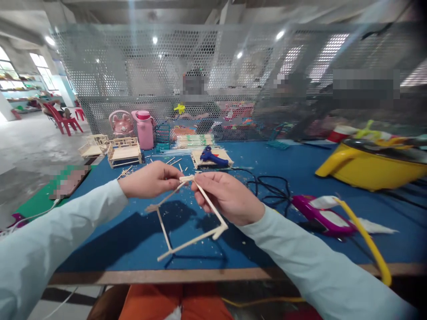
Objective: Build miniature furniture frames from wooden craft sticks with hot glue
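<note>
Left hand (151,180): thumb and fingertips pinched together on a short pale stick piece at the far corner of the work. Right hand (230,195): thumb and fingers closed on the same corner, just beside the left fingertips.

Held thing: a four-sided open frame of thin pale wooden sticks (193,242), raised over the table, its shadow on the blue below. It hangs from the pinched corner toward the wearer, tilted. Its longer axis is hard to tell at this slant. Near stick slopes from lower left up to the right; its left end runs past the joint. Right-hand stick descends from the fingers to a doubled corner.

Edges and room: bare blue tabletop (126,249) lies left of and below the frame; the brown front edge (160,276) runs close by its near stick. To the right, a looped black cord (273,182), then a magenta-and-white device (323,218). Beyond the hands, a blue glue gun (213,156) rests on a stack of flat pale wooden pieces. A grey perforated screen (133,75) closes the far side.

Containers: pink jug with red lid (144,131), beside small pale wooden furniture models (125,153); yellow pan with dark lid (373,164), far right. Contents of both: cannot tell.
</note>
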Available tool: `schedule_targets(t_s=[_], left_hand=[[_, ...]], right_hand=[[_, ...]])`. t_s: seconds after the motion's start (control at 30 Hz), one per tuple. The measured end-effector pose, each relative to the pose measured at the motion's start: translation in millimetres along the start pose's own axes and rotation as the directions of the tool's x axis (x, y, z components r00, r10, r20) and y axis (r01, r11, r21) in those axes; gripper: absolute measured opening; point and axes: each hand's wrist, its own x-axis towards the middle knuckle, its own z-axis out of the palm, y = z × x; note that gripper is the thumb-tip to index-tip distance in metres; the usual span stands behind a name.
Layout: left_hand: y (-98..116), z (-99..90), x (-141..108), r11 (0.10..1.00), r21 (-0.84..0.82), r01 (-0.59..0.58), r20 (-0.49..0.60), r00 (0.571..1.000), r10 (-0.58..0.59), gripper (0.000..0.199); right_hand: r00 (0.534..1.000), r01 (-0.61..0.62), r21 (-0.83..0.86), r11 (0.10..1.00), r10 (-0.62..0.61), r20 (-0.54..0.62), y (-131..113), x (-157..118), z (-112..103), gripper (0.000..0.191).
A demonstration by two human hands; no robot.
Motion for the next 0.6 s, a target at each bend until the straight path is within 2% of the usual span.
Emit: schedule_targets(t_s=[0.07, 0.17, 0.23, 0.3, 0.37, 0.4, 0.43, 0.47, 0.5, 0.53, 0.57, 0.6], left_hand=[[-7.9, 11.4, -0.7, 0.971, -0.237, 0.034, -0.017, 0.999, -0.039, 0.017], [-17.2, 29.0, -1.8, 0.826, -0.562, 0.050, -0.053, 0.994, -0.096, 0.028], [-21.0, 37.2, -1.3, 0.776, -0.629, 0.049, -0.055, 0.993, -0.107, 0.036], [-24.8, 42.1, -1.0, 0.764, -0.640, 0.080, -0.034, 0.991, -0.132, 0.030], [-30.4, 45.0, -1.8, 0.721, -0.674, 0.160, 0.010, 0.978, -0.207, 0.024], [-34.0, 46.3, -2.8, 0.681, -0.699, 0.217, 0.050, 0.965, -0.256, 0.023], [-38.0, 47.6, -4.1, 0.631, -0.724, 0.277, 0.095, 0.947, -0.307, 0.024], [-42.1, 49.0, -5.4, 0.579, -0.744, 0.334, 0.142, 0.926, -0.350, 0.025], [-46.0, 50.4, -6.7, 0.534, -0.756, 0.378, 0.184, 0.906, -0.381, 0.025], [-49.6, 51.8, -7.7, 0.500, -0.763, 0.409, 0.217, 0.891, -0.398, 0.026], [-52.5, 53.1, -8.5, 0.478, -0.767, 0.427, 0.238, 0.882, -0.406, 0.026], [-54.9, 54.0, -9.0, 0.464, -0.769, 0.440, 0.255, 0.876, -0.409, 0.026]], right_hand=[[0.999, -0.042, 0.030, 0.999, 0.043, -0.026, 4.8, 1.7, -2.0, 0.030], [0.993, -0.098, 0.052, 0.994, 0.101, -0.055, 13.1, 3.8, -3.3, 0.029], [0.992, -0.115, 0.007, 0.993, 0.115, -0.060, 17.2, 5.6, -4.5, 0.032], [0.993, -0.110, -0.109, 0.988, 0.105, -0.053, 19.5, 9.2, -9.0, 0.044], [0.997, -0.060, -0.297, 0.953, 0.042, -0.066, 20.2, 16.7, -20.2, 0.059], [0.995, -0.016, -0.423, 0.906, -0.028, -0.097, 20.1, 22.5, -28.8, 0.064], [0.984, 0.021, -0.559, 0.829, -0.117, -0.136, 20.0, 29.8, -39.3, 0.066], [0.950, 0.046, -0.703, 0.710, -0.249, -0.188, 20.0, 38.4, -51.4, 0.061], [0.907, 0.030, -0.847, 0.531, -0.370, -0.199, 20.5, 47.9, -64.3, 0.051], [0.878, -0.035, -0.936, 0.350, -0.437, -0.196, 21.7, 58.0, -77.5, 0.036], [0.874, -0.099, -0.972, 0.214, -0.448, -0.187, 23.7, 68.0, -90.3, 0.019], [0.897, -0.139, -0.983, 0.117, -0.406, -0.175, 26.5, 77.3, -102.0, 0.021]])
